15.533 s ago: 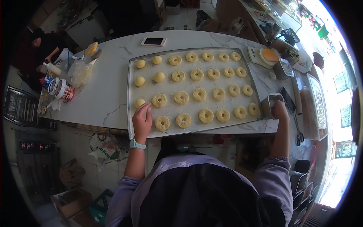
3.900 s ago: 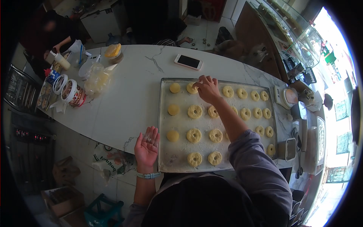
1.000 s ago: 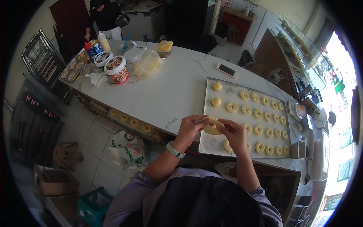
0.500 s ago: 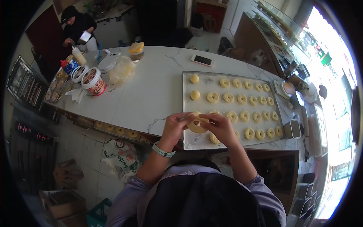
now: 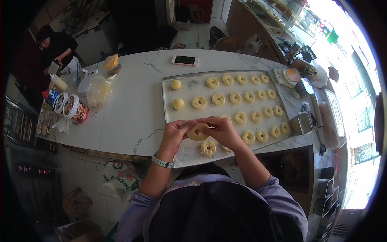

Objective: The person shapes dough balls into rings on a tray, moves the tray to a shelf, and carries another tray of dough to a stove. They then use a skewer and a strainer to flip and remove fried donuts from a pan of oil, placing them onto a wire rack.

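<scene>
Between my two hands is a smooth, pale yellow dough ring (image 5: 197, 135) with a hole in its middle. My left hand (image 5: 175, 133) pinches its left side, and my right hand (image 5: 220, 131) grips the upper right, fingertips near the hole. Both are raised over the front left part of a floured metal baking tray (image 5: 181, 126). Rows of rough-topped dough rings (image 5: 218, 99) lie on the tray. Two round dough balls (image 5: 177, 104) sit along its left side. Just below my hands lies another dough ring (image 5: 208, 148). My right hand and forearm partly cover rings behind them.
A phone (image 5: 185, 60) lies beyond the tray. Tubs (image 5: 76, 109), a plastic bag (image 5: 99, 89) and a squeeze bottle (image 5: 59, 82) stand at the left. A scale (image 5: 285, 77), metal tin (image 5: 301, 123) and scissors (image 5: 320, 145) are at the right. A co-worker (image 5: 58, 50) stands far left.
The view has shifted, so the tray appears further left and slightly tilted. Both hands still hold the dough ring, whose hole now faces me more fully. The co-worker's pose has changed.
</scene>
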`<state>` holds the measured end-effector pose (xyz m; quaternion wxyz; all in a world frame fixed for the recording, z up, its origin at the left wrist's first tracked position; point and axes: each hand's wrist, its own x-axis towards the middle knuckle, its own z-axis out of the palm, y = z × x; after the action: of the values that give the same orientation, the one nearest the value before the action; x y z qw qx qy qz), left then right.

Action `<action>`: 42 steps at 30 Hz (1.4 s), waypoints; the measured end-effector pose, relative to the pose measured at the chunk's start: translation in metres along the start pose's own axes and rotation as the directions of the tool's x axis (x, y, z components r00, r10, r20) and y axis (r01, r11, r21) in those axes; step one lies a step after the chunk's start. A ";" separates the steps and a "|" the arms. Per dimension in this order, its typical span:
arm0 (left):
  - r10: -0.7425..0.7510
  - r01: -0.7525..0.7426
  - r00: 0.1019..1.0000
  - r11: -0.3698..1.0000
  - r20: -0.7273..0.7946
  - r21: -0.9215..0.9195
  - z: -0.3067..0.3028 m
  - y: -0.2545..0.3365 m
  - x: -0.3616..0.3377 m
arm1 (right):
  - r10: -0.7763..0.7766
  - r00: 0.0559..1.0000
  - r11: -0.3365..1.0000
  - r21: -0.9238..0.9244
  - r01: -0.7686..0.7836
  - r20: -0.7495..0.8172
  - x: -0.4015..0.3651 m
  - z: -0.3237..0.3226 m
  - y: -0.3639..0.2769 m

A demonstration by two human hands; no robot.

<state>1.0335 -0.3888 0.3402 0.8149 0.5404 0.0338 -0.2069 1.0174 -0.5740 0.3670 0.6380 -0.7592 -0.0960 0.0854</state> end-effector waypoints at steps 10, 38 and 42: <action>-0.066 0.066 0.998 0.998 -0.007 -0.005 0.027 -0.002 0.048 | 0.090 0.996 0.996 0.002 -0.090 -0.012 0.035 -0.053 0.012; 0.180 -0.312 0.810 0.938 -0.558 -0.151 -0.035 -0.015 0.014 | -0.376 0.721 0.682 -0.701 -0.209 -0.582 0.078 -0.253 0.002; 0.146 -0.323 0.755 0.931 -0.639 -0.169 -0.058 -0.027 -0.010 | -0.356 0.711 0.220 -0.794 -0.566 -0.606 -0.108 -0.433 0.065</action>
<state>1.0246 -0.3425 0.2958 0.8437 0.4622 0.2569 0.0924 1.0244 -1.0246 0.3775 -0.0033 -0.9559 0.1766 -0.2346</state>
